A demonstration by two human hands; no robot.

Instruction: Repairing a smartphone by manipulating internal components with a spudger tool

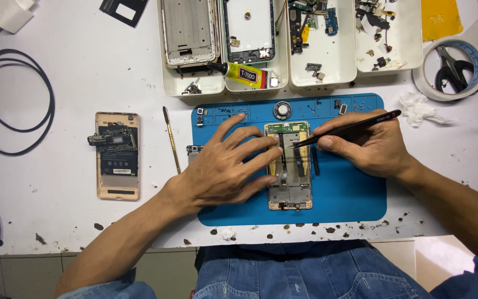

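An opened phone point(289, 166), stripped to its metal frame, is laid flat near the middle of a blue mat point(349, 194) on the white worktop point(72, 72). It is pinned there by the left hand point(222, 166), whose fingers point(261, 150) are spread wide and pressed flat across the phone's left half, apparently so that the frame cannot slide while it is being worked on. A pair of black tweezers point(349, 126) is pinched in the right hand point(372, 145) much as a pen is held, the fingers closed narrowly round the shaft; the tip is brought down to the upper part of the phone, just beside the left fingertips. Whether anything is gripped in the tip cannot be told.

A second phone point(117, 155) with its back removed is set well apart to the left, and a thin prying tool point(171, 138) lies between it and the mat. White trays point(327, 55) of loose parts and a yellow glue tube point(239, 73) are kept within reach along the far edge.
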